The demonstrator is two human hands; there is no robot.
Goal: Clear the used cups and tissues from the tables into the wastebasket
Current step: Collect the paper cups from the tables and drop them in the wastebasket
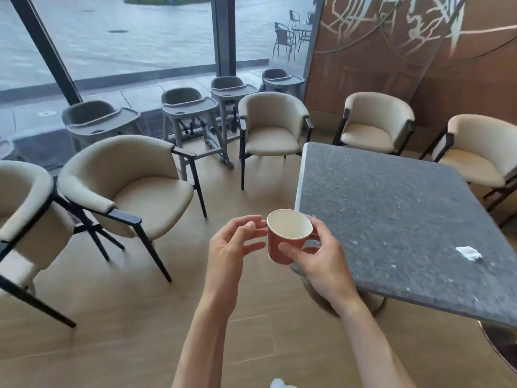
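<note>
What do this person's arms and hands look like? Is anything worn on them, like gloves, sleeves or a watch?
Both arms are bare as far as the picture shows: no sleeves reach the forearms. The left hand and the right hand wear no gloves, and no watch, bracelet or ring shows on the visible wrists and fingers. The nails look short and unpainted. No markings or bandages can be seen.
</note>
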